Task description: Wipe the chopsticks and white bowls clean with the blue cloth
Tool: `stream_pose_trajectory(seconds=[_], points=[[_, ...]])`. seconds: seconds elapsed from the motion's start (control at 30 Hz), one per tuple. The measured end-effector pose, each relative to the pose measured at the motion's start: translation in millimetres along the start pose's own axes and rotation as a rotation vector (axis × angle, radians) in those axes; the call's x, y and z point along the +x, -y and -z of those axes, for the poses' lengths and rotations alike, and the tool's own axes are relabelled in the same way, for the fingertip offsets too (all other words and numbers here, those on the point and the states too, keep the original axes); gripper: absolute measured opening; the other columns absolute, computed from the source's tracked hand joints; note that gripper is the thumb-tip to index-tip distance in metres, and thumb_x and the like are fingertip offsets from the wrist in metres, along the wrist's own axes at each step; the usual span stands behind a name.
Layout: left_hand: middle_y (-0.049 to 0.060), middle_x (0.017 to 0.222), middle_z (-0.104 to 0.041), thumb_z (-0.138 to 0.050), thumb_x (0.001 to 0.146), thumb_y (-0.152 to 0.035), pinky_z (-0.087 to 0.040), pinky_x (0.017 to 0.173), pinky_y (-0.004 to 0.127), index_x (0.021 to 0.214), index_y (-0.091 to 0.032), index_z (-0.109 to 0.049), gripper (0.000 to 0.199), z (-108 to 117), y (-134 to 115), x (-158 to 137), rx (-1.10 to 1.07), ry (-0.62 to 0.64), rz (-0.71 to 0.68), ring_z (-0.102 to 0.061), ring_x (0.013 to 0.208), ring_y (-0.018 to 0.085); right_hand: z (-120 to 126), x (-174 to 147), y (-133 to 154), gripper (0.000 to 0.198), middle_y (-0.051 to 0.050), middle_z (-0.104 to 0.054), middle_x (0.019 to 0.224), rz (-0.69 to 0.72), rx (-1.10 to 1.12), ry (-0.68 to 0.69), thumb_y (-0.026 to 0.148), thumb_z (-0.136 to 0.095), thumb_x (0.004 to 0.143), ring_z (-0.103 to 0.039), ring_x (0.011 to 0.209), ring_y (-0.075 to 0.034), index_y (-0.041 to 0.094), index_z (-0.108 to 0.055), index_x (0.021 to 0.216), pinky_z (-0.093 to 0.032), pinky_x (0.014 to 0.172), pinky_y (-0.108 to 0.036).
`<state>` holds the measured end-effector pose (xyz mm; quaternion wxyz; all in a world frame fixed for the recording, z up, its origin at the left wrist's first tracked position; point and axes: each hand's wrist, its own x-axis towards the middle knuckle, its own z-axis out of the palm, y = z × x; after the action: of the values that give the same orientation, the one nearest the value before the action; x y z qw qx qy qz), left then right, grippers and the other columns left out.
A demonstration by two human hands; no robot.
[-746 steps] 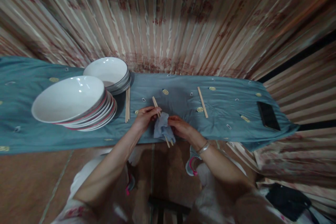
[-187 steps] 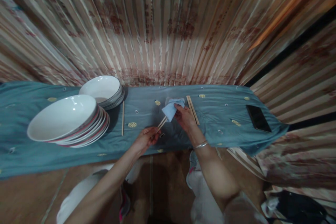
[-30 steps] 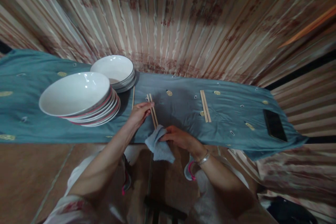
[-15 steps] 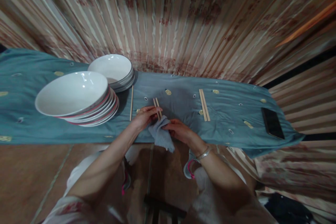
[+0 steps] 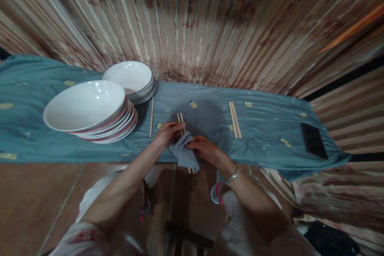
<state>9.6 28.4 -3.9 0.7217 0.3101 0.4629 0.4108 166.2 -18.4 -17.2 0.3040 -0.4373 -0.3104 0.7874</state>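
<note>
My left hand (image 5: 168,133) pinches a pair of light wooden chopsticks (image 5: 180,118) near their upper part. A grey-blue cloth (image 5: 184,153) is wrapped around the lower part of the pair, and their other ends stick out below it. My right hand (image 5: 205,148) is closed on the cloth, pressing it about the chopsticks. One single chopstick (image 5: 151,117) lies to the left of my hands. Several more chopsticks (image 5: 235,120) lie side by side to the right.
A stack of large white bowls (image 5: 87,106) with red-rimmed pieces stands at the left. Behind it is a second stack of white dishes (image 5: 129,76). A black phone (image 5: 313,141) lies at the right end of the blue-green tablecloth (image 5: 270,128). Pleated curtains (image 5: 192,20) hang behind.
The chopsticks' lower ends now show below the cloth, where they were hidden before. Both hands stay in almost the same place, and the view has shifted slightly.
</note>
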Motion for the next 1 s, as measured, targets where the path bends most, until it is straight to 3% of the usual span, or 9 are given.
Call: stream_pose_trajectory(seconds=[0.17,0.43,0.73,0.87,1.0], points=[[-0.004,0.048,-0.053,-0.089,0.043,-0.027,-0.027,0.040,0.018,0.056,-0.012,-0.067,0.030,2.5,-1.5,5.2,-0.027,-0.116,-0.059,-0.041,0.042,0.003,-0.9,-3.5,-4.5,0.018,0.006,-0.061,0.058,-0.017,-0.081,0.083,0.029,-0.079,0.058,-0.051,0.055,-0.008,0.017,-0.067,0.065,-0.041,0.060,-0.023],[-0.006,0.043,-0.049,-0.089,0.044,-0.027,-0.022,0.038,0.018,0.053,-0.012,-0.065,0.030,9.2,-9.4,11.0,-0.050,-0.149,-0.126,-0.035,0.039,0.002,-5.3,-11.4,-4.9,0.017,0.005,-0.063,0.062,-0.047,-0.162,0.178,0.029,-0.077,0.059,-0.054,0.058,-0.008,0.016,-0.069,0.065,-0.042,0.061,-0.022],[-0.001,0.056,-0.063,-0.086,0.053,-0.020,-0.040,0.048,0.014,0.064,-0.011,-0.073,0.020,9.2,-17.4,9.9,-0.067,-0.068,-0.015,-0.048,0.046,0.002,-3.2,-12.7,-4.6,0.017,0.005,-0.060,0.061,-0.017,-0.156,0.193,0.030,-0.076,0.060,-0.053,0.059,-0.008,0.016,-0.067,0.063,-0.042,0.064,-0.023],[-0.001,0.058,-0.064,-0.085,0.056,-0.021,-0.043,0.050,0.014,0.066,-0.012,-0.074,0.017,6.4,-14.1,8.3,-0.065,-0.013,-0.007,-0.050,0.049,0.003,-0.1,-11.7,-2.0,0.017,0.006,-0.056,0.055,-0.009,-0.126,0.138,0.030,-0.077,0.058,-0.048,0.052,-0.008,0.017,-0.066,0.061,-0.041,0.060,-0.023],[-0.001,0.058,-0.064,-0.084,0.058,-0.021,-0.042,0.049,0.015,0.069,-0.012,-0.074,0.018,2.9,-7.0,5.4,-0.058,0.062,0.025,-0.051,0.049,0.004,2.8,-8.6,1.0,0.015,0.004,-0.063,0.063,0.013,-0.052,0.081,0.027,-0.076,0.061,-0.053,0.058,-0.010,0.017,-0.068,0.068,-0.044,0.062,-0.024]])
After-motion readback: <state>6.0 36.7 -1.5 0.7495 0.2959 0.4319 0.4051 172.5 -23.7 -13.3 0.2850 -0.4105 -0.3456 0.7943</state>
